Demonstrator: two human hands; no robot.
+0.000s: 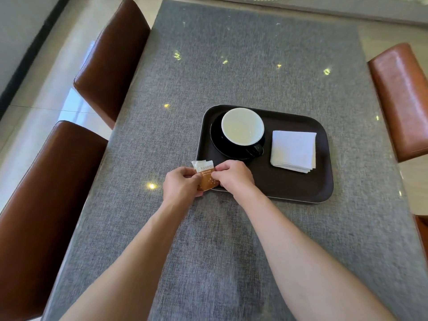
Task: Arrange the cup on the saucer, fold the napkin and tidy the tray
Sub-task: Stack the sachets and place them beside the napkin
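A dark brown tray (289,181) lies on the grey table. At the tray's left end a black cup with a white inside (242,126) stands on a black saucer (216,137), its handle pointing toward me. A white napkin (293,150), folded into a square, lies to the cup's right on the tray. Over the tray's near left corner, my left hand (180,183) and my right hand (234,177) pinch a small orange and white sachet (206,176) between them, one hand on each side.
The grey cloth-textured table (231,66) stretches far ahead. Two brown leather chairs (111,56) (41,205) stand along its left side. Another brown chair (403,98) stands at the right edge.
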